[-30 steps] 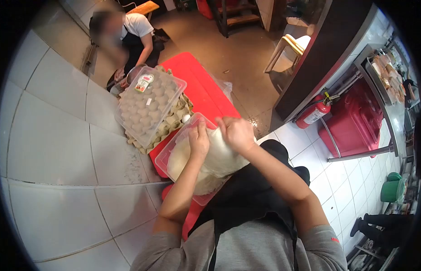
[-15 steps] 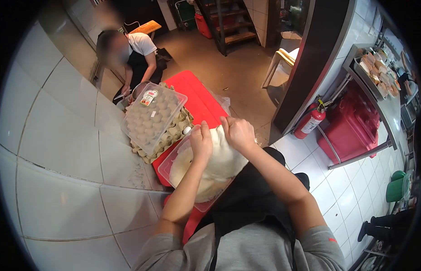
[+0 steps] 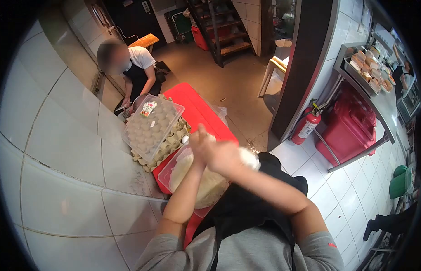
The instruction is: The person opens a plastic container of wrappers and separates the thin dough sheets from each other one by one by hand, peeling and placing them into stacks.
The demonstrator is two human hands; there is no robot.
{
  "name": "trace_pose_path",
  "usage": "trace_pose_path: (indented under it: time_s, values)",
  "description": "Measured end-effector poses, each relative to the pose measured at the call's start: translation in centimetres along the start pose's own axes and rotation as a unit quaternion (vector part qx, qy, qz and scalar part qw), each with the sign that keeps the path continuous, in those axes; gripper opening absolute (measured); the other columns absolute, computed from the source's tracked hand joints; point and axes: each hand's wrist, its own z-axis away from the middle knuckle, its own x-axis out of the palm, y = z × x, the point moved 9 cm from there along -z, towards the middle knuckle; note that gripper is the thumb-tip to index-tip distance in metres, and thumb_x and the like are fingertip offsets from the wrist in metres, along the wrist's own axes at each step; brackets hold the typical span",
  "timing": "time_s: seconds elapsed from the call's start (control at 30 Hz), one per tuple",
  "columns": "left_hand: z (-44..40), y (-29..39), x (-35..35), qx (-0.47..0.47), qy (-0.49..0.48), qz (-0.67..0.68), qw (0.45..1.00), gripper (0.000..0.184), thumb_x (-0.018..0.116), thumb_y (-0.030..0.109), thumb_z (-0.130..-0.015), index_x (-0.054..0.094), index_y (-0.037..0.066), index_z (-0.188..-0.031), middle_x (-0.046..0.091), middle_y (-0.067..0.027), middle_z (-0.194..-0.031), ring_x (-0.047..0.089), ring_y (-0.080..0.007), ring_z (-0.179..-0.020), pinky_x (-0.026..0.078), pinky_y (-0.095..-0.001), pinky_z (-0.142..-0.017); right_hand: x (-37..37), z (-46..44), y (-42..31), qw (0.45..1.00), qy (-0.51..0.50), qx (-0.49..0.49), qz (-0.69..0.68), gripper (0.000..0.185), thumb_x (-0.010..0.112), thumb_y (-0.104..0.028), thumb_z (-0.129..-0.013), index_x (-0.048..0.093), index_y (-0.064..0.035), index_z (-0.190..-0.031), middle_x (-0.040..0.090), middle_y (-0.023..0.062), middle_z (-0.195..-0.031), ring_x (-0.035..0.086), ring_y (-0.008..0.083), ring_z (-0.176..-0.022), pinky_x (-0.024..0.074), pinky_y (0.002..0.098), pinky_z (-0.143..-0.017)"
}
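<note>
My left hand (image 3: 201, 143) and my right hand (image 3: 223, 158) are close together, the right crossing in front of the left. Both look closed on a thin white dough sheet (image 3: 249, 159), which bunches out on the right side of my right hand. Motion blurs the right hand, and part of the sheet is hidden behind my fingers. Below them, a clear plastic container (image 3: 165, 174) holds a pale, round, flat layer of dough sheets (image 3: 209, 195), partly covered by my left forearm. The container rests on a red lid-like surface (image 3: 199, 106).
Cardboard egg trays (image 3: 172, 142) under a clear plastic cover (image 3: 158, 118) stand left of the container, with a white egg (image 3: 184, 139) at their edge. Ahead crouches another person (image 3: 140, 67). At right are a fire extinguisher (image 3: 306, 128), a pink bin (image 3: 348, 135) and a metal table (image 3: 371, 90).
My right hand has moved left and down across my left hand. The dough sheet, spread out between the hands before, is now bunched to the right.
</note>
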Motion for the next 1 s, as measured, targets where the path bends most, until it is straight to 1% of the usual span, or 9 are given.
trace_pose_path:
  time_s: [0.17, 0.2, 0.3, 0.43, 0.5, 0.73, 0.9, 0.93, 1.0]
  values:
    - [-0.3, 2.3, -1.2, -0.182, -0.056, 0.001, 0.982, 0.061, 0.039, 0.038, -0.1, 0.033, 0.003, -0.051, 0.026, -0.0045, -0.044, 0.033, -0.0138, -0.042, 0.026, -0.0358, -0.044, -0.2, -0.5, 8.1, 0.986, 0.069, 0.141, -0.056, 0.02, 0.044, -0.023, -0.097, 0.049, -0.0048, -0.102, 0.058, 0.0183, -0.059, 0.06, 0.0402, -0.059, 0.0464, 0.0463, -0.053]
    - [-0.6, 5.3, -0.7, -0.08, -0.095, -0.028, 0.992, 0.06, 0.037, 0.039, -0.101, 0.036, 0.003, -0.053, 0.029, -0.0024, -0.044, 0.034, -0.0155, -0.043, 0.028, -0.0376, -0.045, -0.7, -0.1, 8.2, 0.983, 0.094, 0.133, -0.087, 0.02, 0.044, -0.023, -0.098, 0.049, -0.0043, -0.103, 0.058, 0.0193, -0.061, 0.06, 0.0406, -0.06, 0.0462, 0.046, -0.054]
    - [-0.8, 3.0, -1.1, -0.173, -0.143, 0.115, 0.968, 0.058, 0.038, 0.039, -0.101, 0.046, -0.001, -0.059, 0.043, -0.0044, -0.049, 0.04, -0.0184, -0.047, 0.032, -0.0412, -0.049, -2.8, 0.4, 7.9, 0.973, 0.141, 0.1, -0.156, 0.02, 0.042, -0.021, -0.099, 0.048, -0.0028, -0.103, 0.057, 0.021, -0.065, 0.06, 0.0406, -0.061, 0.0456, 0.0445, -0.056]
    - [-1.5, 10.8, -0.2, 0.043, -0.247, 0.145, 0.957, 0.048, 0.054, 0.042, -0.094, 0.058, -0.002, -0.075, 0.061, -0.012, -0.067, 0.056, -0.0195, -0.064, 0.041, -0.0379, -0.058, -4.3, 0.8, 6.7, 0.959, 0.152, 0.11, -0.212, 0.012, 0.045, -0.016, -0.096, 0.047, -0.0058, -0.102, 0.059, 0.0243, -0.066, 0.059, 0.0456, -0.066, 0.045, 0.0524, -0.059]
    - [-1.0, 11.0, 0.0, 0.035, -0.274, 0.063, 0.959, 0.032, 0.066, 0.025, -0.089, 0.055, 0.002, -0.069, 0.05, -0.0012, -0.059, 0.045, -0.0079, -0.057, 0.035, -0.0278, -0.051, -4.4, 0.3, 6.4, 0.96, 0.155, 0.105, -0.207, 0.012, 0.046, -0.016, -0.096, 0.048, -0.0056, -0.101, 0.058, 0.0238, -0.065, 0.059, 0.0457, -0.065, 0.0451, 0.052, -0.059]
    - [-2.3, 7.9, -0.8, -0.007, -0.161, -0.012, 0.987, 0.048, 0.06, 0.029, -0.092, 0.045, 0.0, -0.057, 0.04, -0.0145, -0.048, 0.039, -0.0188, -0.041, 0.032, -0.037, -0.044, -5.2, -0.3, 6.7, 0.978, 0.1, 0.175, -0.057, 0.026, 0.046, -0.031, -0.095, 0.052, -0.0062, -0.098, 0.06, 0.0218, -0.064, 0.061, 0.0422, -0.063, 0.0489, 0.0509, -0.058]
    - [-1.0, 9.0, 1.1, 0.122, -0.109, 0.03, 0.986, 0.055, 0.048, 0.031, -0.098, 0.037, 0.002, -0.053, 0.031, -0.0137, -0.046, 0.036, -0.021, -0.04, 0.03, -0.04, -0.044, -4.5, 1.0, 0.0, 0.984, 0.143, -0.008, -0.108, 0.014, 0.055, -0.018, -0.091, 0.053, -0.0038, -0.09, 0.056, 0.021, -0.059, 0.058, 0.0432, -0.056, 0.0464, 0.0477, -0.051]
    - [-0.4, 5.4, 1.6, -0.029, -0.152, 0.013, 0.988, 0.053, 0.045, 0.028, -0.099, 0.04, 0.002, -0.053, 0.032, -0.0137, -0.045, 0.037, -0.0217, -0.04, 0.03, -0.0404, -0.044, -4.3, 0.7, 2.2, 0.978, 0.173, -0.001, -0.118, 0.015, 0.054, -0.018, -0.092, 0.052, -0.0037, -0.09, 0.056, 0.0208, -0.058, 0.058, 0.0428, -0.055, 0.0464, 0.0475, -0.051]
    - [0.2, 8.6, 1.0, -0.045, -0.16, 0.038, 0.985, 0.053, 0.043, 0.028, -0.1, 0.041, 0.001, -0.054, 0.034, -0.014, -0.045, 0.038, -0.0218, -0.04, 0.03, -0.0404, -0.044, -5.6, -0.1, 5.7, 0.976, 0.179, 0.062, -0.111, 0.01, 0.053, -0.014, -0.089, 0.051, -0.0045, -0.091, 0.056, 0.0214, -0.057, 0.058, 0.0426, -0.056, 0.0462, 0.0519, -0.05]
